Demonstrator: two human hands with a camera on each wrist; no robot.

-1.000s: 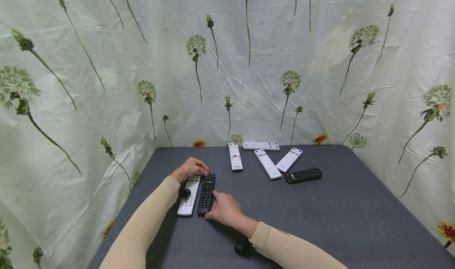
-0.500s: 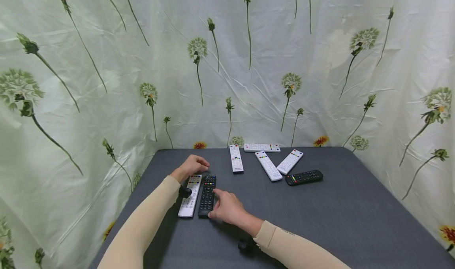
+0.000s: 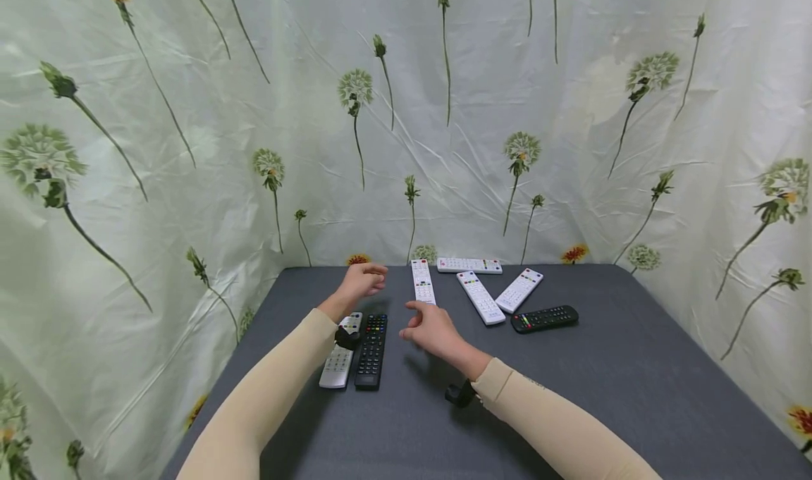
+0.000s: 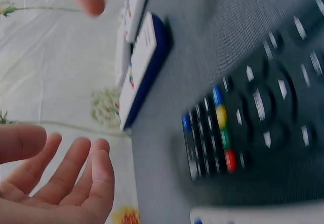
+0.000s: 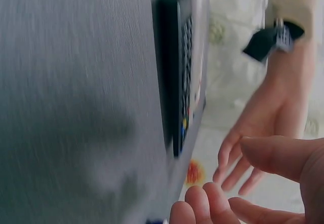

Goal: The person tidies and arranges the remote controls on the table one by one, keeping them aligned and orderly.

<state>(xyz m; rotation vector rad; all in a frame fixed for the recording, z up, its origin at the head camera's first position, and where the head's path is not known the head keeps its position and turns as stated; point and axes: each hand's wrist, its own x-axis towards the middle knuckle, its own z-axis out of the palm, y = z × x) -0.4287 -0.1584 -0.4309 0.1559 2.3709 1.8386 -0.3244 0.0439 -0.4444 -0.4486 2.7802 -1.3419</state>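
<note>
Fingers [image 4: 103,176] held loosely apart, gripping nothing, on left hand [image 3: 363,282] and right hand [image 3: 435,330], near long white plastic remote [image 3: 422,281] lying beyond the right; likely needed low, even pinch across its edges.

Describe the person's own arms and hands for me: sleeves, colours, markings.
The left sleeve and right sleeve are long and beige; the right has a seamed cuff and a small dark mark, too faint to read. Each wrist wears something black: left device, right device. The left grip and right grip are ungloved.
</note>
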